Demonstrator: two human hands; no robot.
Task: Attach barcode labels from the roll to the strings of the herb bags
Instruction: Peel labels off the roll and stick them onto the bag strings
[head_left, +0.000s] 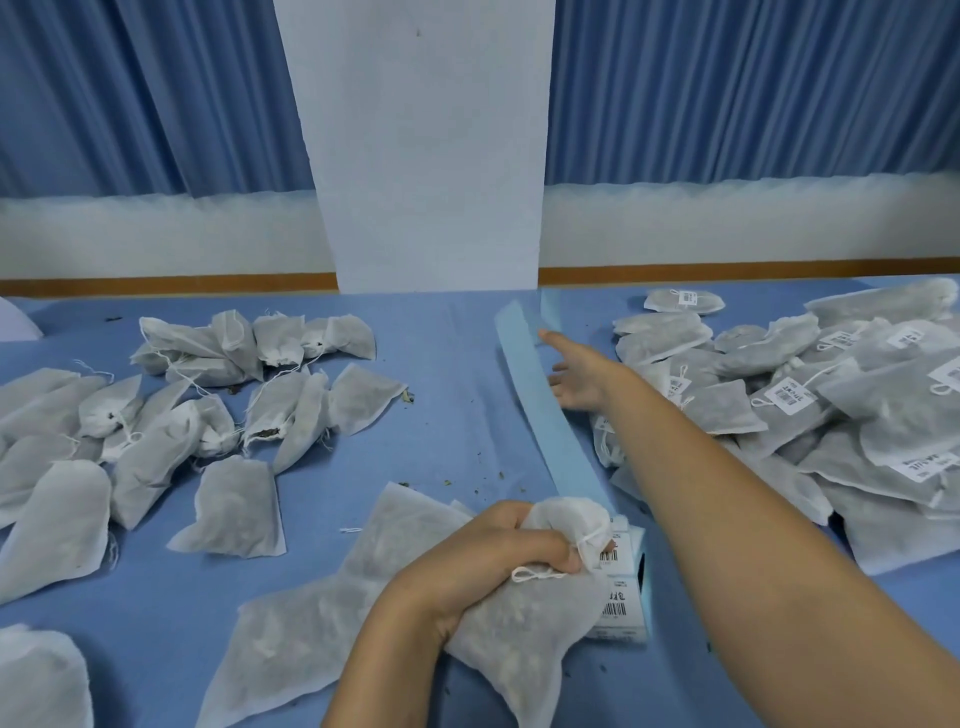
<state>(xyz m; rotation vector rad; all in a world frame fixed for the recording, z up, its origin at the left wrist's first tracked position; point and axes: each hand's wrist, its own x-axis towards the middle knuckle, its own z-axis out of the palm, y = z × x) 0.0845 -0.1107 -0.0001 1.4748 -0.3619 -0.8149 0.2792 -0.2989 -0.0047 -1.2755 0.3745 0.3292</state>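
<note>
Head view: on the blue table, labelled herb bags were heaped at the right and unlabelled bags scattered at the left, with a blue backing strip laid between. Near, a herb bag was gripped at its neck by the left hand, against the label roll. The right hand was stretched far beside the strip, fingers released, nothing grasped.

A bare lane of the surface runs near to far down the middle, hemmed on the left by scattered unlabelled bags, on the right by the backing strip and the labelled heap, and closed at the near end by more bags and the label roll.
</note>
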